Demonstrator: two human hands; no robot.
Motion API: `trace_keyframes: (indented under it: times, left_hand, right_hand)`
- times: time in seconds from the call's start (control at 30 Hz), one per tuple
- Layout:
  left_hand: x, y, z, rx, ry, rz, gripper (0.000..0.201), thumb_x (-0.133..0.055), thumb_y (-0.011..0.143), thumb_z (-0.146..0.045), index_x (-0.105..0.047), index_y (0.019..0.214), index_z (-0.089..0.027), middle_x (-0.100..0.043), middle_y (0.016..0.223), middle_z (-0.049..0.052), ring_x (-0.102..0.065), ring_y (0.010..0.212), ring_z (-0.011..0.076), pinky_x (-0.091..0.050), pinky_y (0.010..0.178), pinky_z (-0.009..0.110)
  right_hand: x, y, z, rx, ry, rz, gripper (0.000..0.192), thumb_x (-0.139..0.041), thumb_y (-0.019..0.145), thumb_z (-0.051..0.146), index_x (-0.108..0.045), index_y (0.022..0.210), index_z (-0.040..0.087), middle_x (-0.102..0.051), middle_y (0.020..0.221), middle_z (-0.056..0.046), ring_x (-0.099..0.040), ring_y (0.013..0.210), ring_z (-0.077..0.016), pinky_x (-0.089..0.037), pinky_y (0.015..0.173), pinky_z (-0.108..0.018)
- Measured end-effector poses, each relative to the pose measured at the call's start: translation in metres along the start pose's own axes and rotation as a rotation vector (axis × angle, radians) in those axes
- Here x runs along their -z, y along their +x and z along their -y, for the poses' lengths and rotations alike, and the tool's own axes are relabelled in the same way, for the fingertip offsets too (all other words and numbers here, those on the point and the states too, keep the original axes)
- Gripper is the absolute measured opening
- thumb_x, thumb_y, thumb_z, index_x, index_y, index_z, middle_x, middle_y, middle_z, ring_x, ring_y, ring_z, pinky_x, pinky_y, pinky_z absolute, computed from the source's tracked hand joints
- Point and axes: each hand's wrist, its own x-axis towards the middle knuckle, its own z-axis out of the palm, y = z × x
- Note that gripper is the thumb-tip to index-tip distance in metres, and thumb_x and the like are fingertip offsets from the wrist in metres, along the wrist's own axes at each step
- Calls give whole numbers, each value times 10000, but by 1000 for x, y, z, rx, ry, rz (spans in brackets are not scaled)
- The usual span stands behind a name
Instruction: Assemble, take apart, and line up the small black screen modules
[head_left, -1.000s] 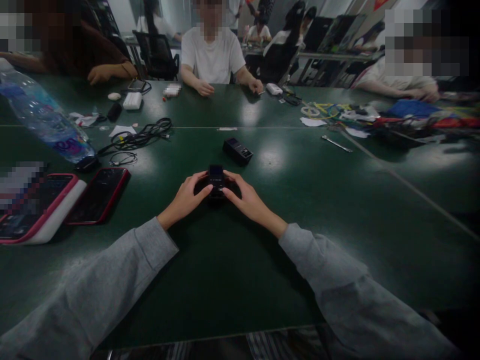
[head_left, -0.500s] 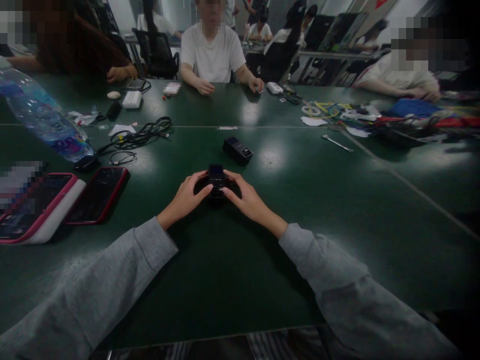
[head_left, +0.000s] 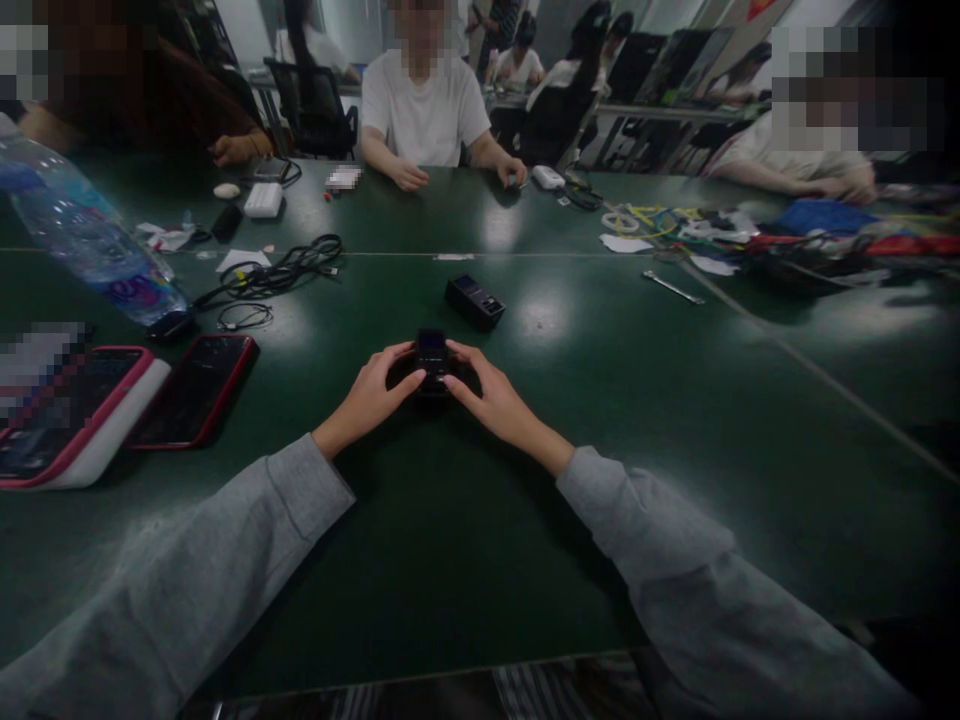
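A small black device with a little screen and a row of buttons (head_left: 433, 358) sits between my two hands at the middle of the table. My left hand (head_left: 381, 385) grips its left side, thumb at the near edge and fingers towards the far edge. From the right, my right hand (head_left: 491, 388) holds it in the same way, its thumb close to the buttons. Just beyond lies a second black device of similar look (head_left: 475, 300), touched by neither hand. What the screen displays is too dark to read.
On the left are a red-edged phone (head_left: 196, 390), a pink-edged phone (head_left: 90, 410), a tilted water bottle (head_left: 90, 225) and black cables (head_left: 281, 270). A wrench (head_left: 673, 287) and a tangle of cables (head_left: 810, 240) lie to the right. People sit across the green table (head_left: 465, 560).
My hands and the black device stay practically in place. Across the table, the seated person's hand on the right has shifted slightly around a small dark object.
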Motion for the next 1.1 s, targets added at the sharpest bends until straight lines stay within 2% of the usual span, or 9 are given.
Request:
trace_keyframes:
  times: [0.27,0.73,0.97,1.1]
  left_hand:
    - [1,0,-1,0,-2,6,538,-573,964,-495,-479,1431,-246,-572,1453,113,-525,1353,287,-416,1131,525]
    - [3,-1,-3,15,-45,11,549,-613,942,-503,-492,1414,-250,-569,1452,128,-525,1361,302,-414,1133,552]
    - [3,0,-4,-39,-133,4,564,-653,919,-480,-492,1402,-236,-569,1449,131,-534,1360,277,-421,1148,500]
    - [1,0,-4,-9,-59,-10,561,-623,934,-500,-495,1406,-225,-562,1444,138,-516,1360,281,-400,1154,513]
  right_hand:
    - [1,0,2,-19,1,9,573,-528,1002,524,-422,1492,248,-537,1451,-123,-555,1289,-285,-450,1106,-540]
    - [2,0,3,-32,0,24,576,-516,1000,552,-404,1503,294,-549,1426,-113,-559,1282,-300,-467,1076,-577]
    - [0,0,2,12,22,3,587,-555,989,514,-403,1495,257,-549,1421,-124,-565,1273,-280,-446,1105,-527]
    - [0,-1,2,-3,-16,3,572,-530,999,521,-421,1490,248,-529,1455,-128,-539,1301,-287,-430,1114,-542]
